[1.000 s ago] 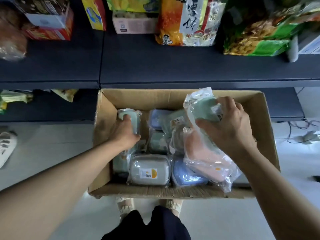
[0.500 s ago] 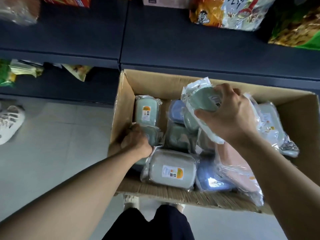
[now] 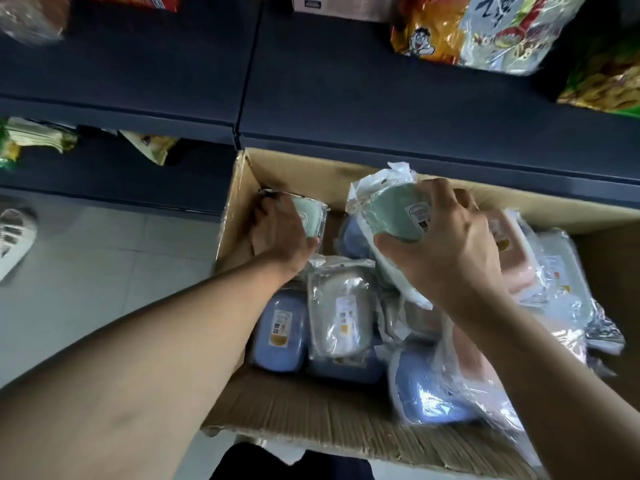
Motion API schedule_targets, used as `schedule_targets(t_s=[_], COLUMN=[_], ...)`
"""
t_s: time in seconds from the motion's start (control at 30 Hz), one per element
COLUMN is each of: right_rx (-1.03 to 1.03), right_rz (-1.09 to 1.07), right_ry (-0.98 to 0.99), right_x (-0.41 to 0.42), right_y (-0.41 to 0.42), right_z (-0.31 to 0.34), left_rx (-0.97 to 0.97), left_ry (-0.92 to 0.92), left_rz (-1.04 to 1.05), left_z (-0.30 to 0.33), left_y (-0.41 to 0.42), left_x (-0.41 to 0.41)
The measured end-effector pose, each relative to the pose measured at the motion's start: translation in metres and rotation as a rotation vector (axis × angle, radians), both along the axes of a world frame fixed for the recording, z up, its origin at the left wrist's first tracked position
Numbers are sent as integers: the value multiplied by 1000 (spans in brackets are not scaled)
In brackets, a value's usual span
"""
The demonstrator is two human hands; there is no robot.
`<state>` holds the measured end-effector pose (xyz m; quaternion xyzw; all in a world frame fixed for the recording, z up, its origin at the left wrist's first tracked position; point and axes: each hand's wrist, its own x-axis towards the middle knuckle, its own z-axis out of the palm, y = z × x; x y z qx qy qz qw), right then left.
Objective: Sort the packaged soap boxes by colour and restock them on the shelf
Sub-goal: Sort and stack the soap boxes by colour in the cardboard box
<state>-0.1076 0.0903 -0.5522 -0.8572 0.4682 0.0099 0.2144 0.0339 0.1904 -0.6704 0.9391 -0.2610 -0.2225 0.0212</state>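
Dark shelf runs across the top, bare along its front, snack bags lined up at the back. Right under its edge sits the open cardboard box, packed with plastic-wrapped soap boxes. Right hand is up over the middle of the box, fingers curled over the top of a green soap box and thumb clamped under it — a firm grip, wrapper crinkling out above the knuckles, the pack lifted clear of the pile. Left hand is down in the far-left corner, fingers wrapped round a second green soap box that stands on edge against the cardboard wall; the fingertips are buried behind the wrapper there. Below the left wrist lies a blue soap box, flat, label up, and just beside it a grey soap box, also label up. A pink soap box peeks out behind the right hand, and another blue one sits at the near edge under the right forearm. Loose wrapper crowds the right side. Out on the floor at far left, a white shoe.
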Motion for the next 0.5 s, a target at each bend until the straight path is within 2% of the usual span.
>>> schedule_targets(t_s=[0.1,0.2,0.37,0.5], right_rx=[-4,22,52,148], right_rz=[1,12,49,34], right_ry=[-34,-42,10,57], right_x=[1,3,8,24], right_y=[7,18,31,47], right_z=[-2,0,2,-7], left_rx=[-53,-78,-141,-194], left_ry=[12,104,97,192], left_rz=[13,-8,-74,-53], left_z=[-7,-4,29,54], left_y=[-1,5,41,73], left_x=[0,8,-2,-23])
